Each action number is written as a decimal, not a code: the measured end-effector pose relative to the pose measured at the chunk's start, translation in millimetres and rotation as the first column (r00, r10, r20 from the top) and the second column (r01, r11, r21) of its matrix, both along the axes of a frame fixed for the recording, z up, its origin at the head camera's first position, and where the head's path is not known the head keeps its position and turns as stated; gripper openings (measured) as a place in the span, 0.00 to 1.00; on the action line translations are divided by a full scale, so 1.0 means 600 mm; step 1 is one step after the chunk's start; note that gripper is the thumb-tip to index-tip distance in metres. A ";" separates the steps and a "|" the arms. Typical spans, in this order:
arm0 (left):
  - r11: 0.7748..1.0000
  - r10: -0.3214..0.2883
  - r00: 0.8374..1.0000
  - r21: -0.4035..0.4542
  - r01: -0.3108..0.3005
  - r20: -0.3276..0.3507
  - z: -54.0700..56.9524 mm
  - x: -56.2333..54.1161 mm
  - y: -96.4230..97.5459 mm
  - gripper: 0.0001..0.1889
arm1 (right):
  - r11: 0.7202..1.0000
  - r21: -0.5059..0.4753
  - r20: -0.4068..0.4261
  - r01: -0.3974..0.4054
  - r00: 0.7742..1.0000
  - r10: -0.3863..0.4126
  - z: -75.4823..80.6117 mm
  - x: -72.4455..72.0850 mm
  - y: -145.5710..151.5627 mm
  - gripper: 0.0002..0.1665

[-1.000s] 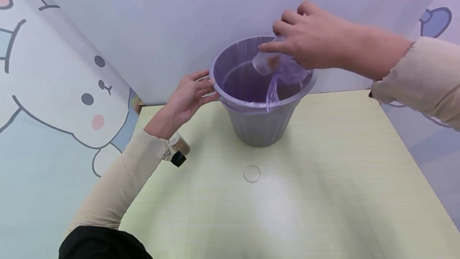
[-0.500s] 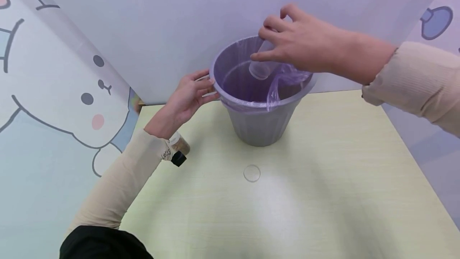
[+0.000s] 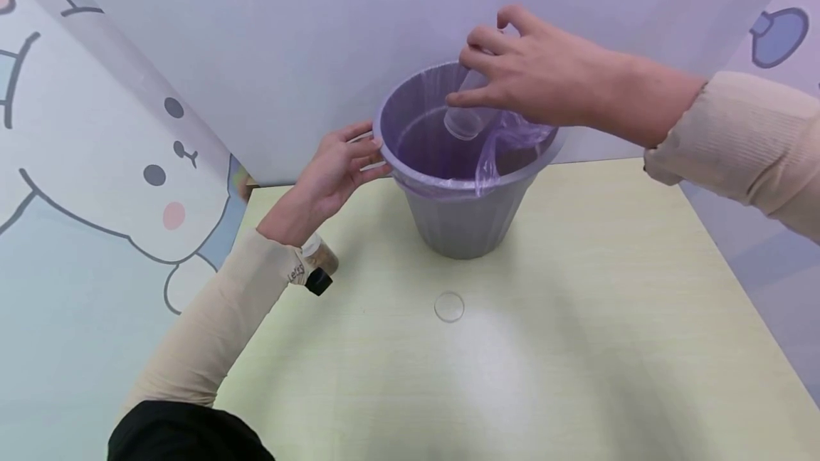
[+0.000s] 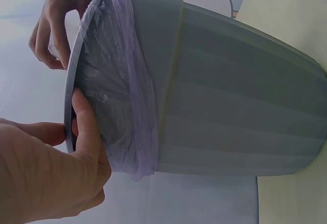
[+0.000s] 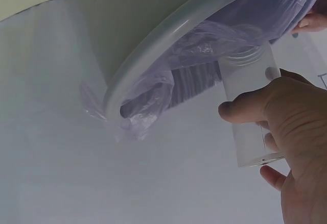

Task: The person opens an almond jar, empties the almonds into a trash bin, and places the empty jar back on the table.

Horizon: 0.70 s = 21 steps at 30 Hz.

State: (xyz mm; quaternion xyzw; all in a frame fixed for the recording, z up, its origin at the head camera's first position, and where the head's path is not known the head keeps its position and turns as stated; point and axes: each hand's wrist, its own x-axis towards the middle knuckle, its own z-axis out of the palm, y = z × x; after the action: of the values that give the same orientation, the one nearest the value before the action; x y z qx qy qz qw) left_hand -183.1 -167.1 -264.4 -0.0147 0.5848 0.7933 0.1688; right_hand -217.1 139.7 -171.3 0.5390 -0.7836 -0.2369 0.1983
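A grey trash bin [image 3: 460,226] with a thin purple liner [image 4: 145,112] stands at the back of the table. My left hand [image 3: 336,171] pinches the bin's rim on its left side, as the left wrist view shows. My right hand [image 3: 538,77] grips a clear plastic jar [image 5: 250,106] above the bin's right part. The jar is tipped with its threaded mouth down toward the inside of the bin, and its walls look clear. A loose fold of liner [image 3: 490,162] hangs near the front right of the rim. The bin's bottom inside is hidden.
On the pale wooden table [image 3: 576,326] a clear round lid or ring [image 3: 449,306] lies in front of the bin. Beside my left wrist is a small jar [image 3: 320,256] with brownish contents, partly hidden by the sleeve. A plain wall [image 3: 288,41] stands right behind the bin.
My right hand has shifted left and slightly down with the jar, then stayed nearly still. Brownish stuff seen in the jar a second ago no longer shows. The left hand has not moved.
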 end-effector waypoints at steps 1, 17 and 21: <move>1.000 0.001 1.000 -0.008 -0.001 -0.004 0.000 0.000 0.001 0.28 | 1.000 -0.004 -0.002 0.002 1.000 -0.002 0.001 0.000 0.000 0.56; 1.000 0.005 1.000 -0.009 -0.005 -0.009 0.004 0.001 0.010 0.27 | 0.997 0.077 -0.069 -0.008 0.997 0.014 -0.002 0.000 0.000 0.59; 1.000 0.001 1.000 -0.013 -0.001 -0.004 0.003 0.002 0.012 0.27 | 0.997 0.076 -0.048 -0.003 0.999 0.006 -0.009 0.001 0.006 0.59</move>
State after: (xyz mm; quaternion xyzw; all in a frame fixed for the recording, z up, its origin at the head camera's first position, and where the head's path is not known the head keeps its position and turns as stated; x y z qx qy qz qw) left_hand -181.6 -160.2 -262.7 -0.0146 0.5904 0.7895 0.1672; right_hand -216.8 143.4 -176.7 0.5420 -0.7678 -0.2791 0.1971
